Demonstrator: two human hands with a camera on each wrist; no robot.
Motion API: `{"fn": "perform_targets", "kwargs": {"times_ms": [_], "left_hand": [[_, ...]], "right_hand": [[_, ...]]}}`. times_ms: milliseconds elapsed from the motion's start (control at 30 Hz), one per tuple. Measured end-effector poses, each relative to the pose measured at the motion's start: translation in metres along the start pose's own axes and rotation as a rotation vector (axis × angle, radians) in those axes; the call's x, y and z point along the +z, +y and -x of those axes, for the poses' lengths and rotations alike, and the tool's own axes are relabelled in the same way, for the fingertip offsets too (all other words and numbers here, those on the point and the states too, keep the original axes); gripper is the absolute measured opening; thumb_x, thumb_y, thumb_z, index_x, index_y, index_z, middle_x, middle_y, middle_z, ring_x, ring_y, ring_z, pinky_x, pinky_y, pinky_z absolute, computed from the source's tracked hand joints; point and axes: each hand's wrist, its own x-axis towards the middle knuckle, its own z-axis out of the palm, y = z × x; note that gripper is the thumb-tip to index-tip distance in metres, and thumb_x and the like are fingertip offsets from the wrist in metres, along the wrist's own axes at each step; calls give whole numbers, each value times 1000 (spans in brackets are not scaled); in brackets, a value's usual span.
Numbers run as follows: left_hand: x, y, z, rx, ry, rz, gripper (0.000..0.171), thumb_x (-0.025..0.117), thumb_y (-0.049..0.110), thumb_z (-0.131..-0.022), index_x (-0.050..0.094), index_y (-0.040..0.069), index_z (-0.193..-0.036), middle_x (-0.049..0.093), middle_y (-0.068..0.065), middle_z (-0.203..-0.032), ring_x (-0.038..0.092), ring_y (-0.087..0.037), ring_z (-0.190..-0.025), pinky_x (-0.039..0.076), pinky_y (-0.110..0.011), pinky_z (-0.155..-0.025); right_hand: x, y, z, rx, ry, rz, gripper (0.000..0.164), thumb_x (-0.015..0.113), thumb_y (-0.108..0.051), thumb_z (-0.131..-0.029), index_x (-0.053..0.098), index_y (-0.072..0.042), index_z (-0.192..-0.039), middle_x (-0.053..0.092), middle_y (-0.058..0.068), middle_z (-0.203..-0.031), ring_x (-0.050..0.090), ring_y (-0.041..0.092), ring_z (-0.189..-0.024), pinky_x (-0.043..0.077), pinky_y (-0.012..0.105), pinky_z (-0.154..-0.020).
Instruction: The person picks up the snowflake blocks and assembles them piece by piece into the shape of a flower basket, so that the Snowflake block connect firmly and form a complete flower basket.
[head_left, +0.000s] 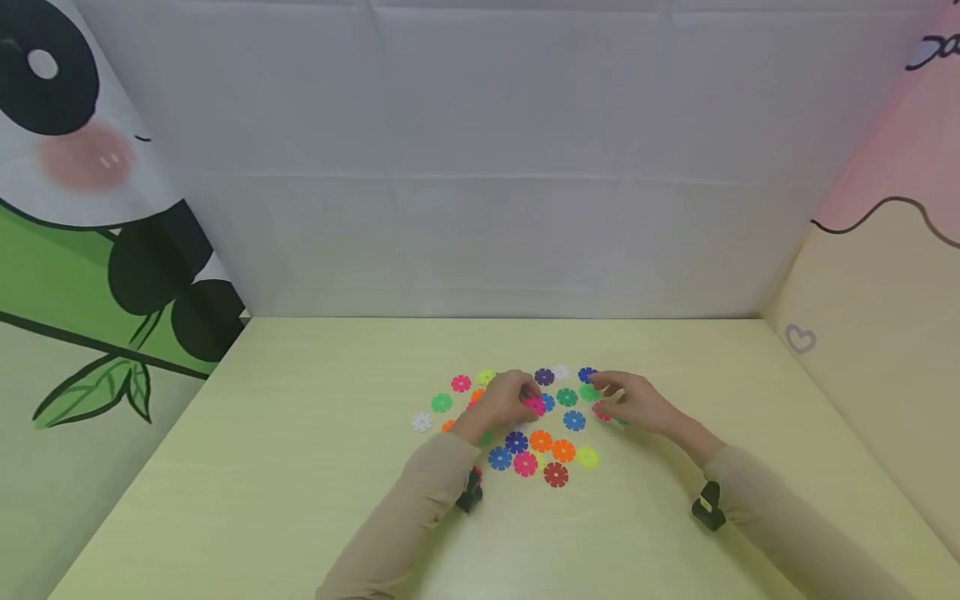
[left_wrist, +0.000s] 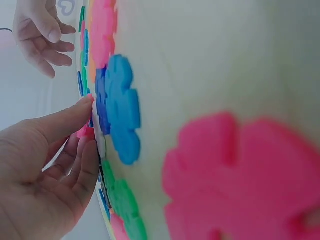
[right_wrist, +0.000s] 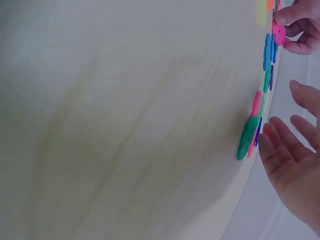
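Pink disc (left_wrist: pixel 245 172), blurred, cut off. Left hand (head_left: pixel 508 400) pinches half-hidden magenta piece (head_left: pixel 536 406); right hand (head_left: pixel 636 403) loosely spread.

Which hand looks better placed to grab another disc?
Probably the right hand: it looks empty and is near a blue disc, while the left hand pinches a pink disc.

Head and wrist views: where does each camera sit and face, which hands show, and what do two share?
Head: worn there, facing forward and down at the table; left hand, right hand, sleeves show.
Left wrist: worn there, facing the left hand; right hand beyond.
Right wrist: worn there, facing the right hand; left hand beyond.
Both wrist views share a held pink disc.
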Motion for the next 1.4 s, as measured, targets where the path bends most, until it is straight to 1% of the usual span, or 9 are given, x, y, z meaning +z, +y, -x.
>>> {"fn": "perform_targets", "kwargs": {"times_ms": [133, 267, 433, 600, 700, 833, 933, 1167, 1400], "left_hand": [[-2, -1, 2, 0, -7, -19, 25, 75, 8, -73, 64, 7, -96, 61, -2, -93, 53, -15, -84, 48, -27, -79], [-6, -3, 4, 10, -6, -20, 22, 75, 11, -73, 66, 8, -92, 62, -2, -91, 53, -16, -83, 48, -27, -75], [-14, -9, 6, 51, 8, 35, 20, 75, 13, -74, 66, 7, -91, 63, -1, -87, 55, -13, -79, 48, -23, -70], [-25, -14, 13, 75, -11, 107, 15, 68, 14, -80, 66, 5, -92, 64, -4, -85, 60, -14, -74, 50, -24, -67], [-31, -18, 18, 79, -14, 71, 15, 66, 17, -83, 66, 7, -94, 65, -3, -88, 60, -15, -80, 50, -26, -71], [-38, -27, 24, 97, 17, 13, 16, 67, 15, -82, 66, 8, -96, 65, -4, -91, 60, -18, -88, 50, -30, -79], [-42, -31, 28, 91, 39, 13, 16, 68, 13, -81, 66, 7, -96, 65, -4, -89, 61, -20, -88, 50, -32, -80], [-43, -37, 33, 47, 9, 115, 16, 66, 14, -83, 67, 9, -98, 65, -3, -91, 61, -19, -88, 52, -28, -75], [-47, -31, 41, 53, -26, 298, 21, 63, 11, -85, 66, 3, -104, 65, -7, -92, 63, -19, -75, 53, -27, -61]], "right_hand": [[6, -7, -9, 21, -13, 13, 44, 67, -11, -81, 54, 5, -120, 61, 16, -103, 57, 24, -88, 51, 24, -65], [13, -10, -19, 28, -27, 60, 40, 68, -12, -80, 57, 3, -116, 62, 12, -100, 56, 20, -86, 49, 25, -69], [19, -13, -27, 37, -29, 85, 39, 69, -10, -78, 59, 4, -112, 62, 11, -97, 56, 20, -85, 48, 31, -74], [23, -12, -33, 54, -26, 89, 39, 70, -12, -77, 60, 3, -111, 61, 9, -95, 54, 18, -82, 47, 32, -74], [26, -11, -36, 65, -34, 99, 39, 71, -15, -77, 61, 2, -111, 60, 8, -93, 52, 17, -79, 45, 30, -72], [29, -10, -39, 74, -41, 127, 37, 71, -17, -77, 63, 1, -109, 58, 6, -91, 51, 16, -80, 44, 29, -70], [31, -11, -39, 87, -40, 141, 35, 71, -16, -78, 64, 0, -107, 58, 6, -91, 51, 17, -82, 45, 30, -72], [32, -14, -39, 126, -32, 119, 26, 71, -12, -77, 60, -3, -100, 58, 4, -88, 50, 18, -79, 46, 31, -72], [28, -21, -36, 38, 16, 147, 13, 63, -2, -81, 59, -7, -93, 62, 4, -87, 56, 19, -80, 50, 35, -74]]}}
